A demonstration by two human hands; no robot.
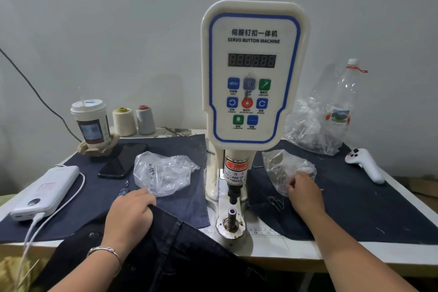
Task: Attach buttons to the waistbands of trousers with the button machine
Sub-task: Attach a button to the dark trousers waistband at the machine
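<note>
- We see dark denim trousers (pixel 180 251) draped over surface edge, front-left of white servo button machine (pixel 253 73).
- L hand (pixel 129 217) fingers curled, gripping trousers' top edge.
- R hand (pixel 304 193) fingers pinch crinkled clear plastic bag (pixel 284 168), right of machine.

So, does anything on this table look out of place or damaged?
Mostly small things: the clear plastic bottle at the back right is crumpled and leaning, and the button machine has chipped, worn paint on its base.

Plain grey-white wall (pixel 118 19) behind a white worktable (pixel 403 199) under even light.
</note>
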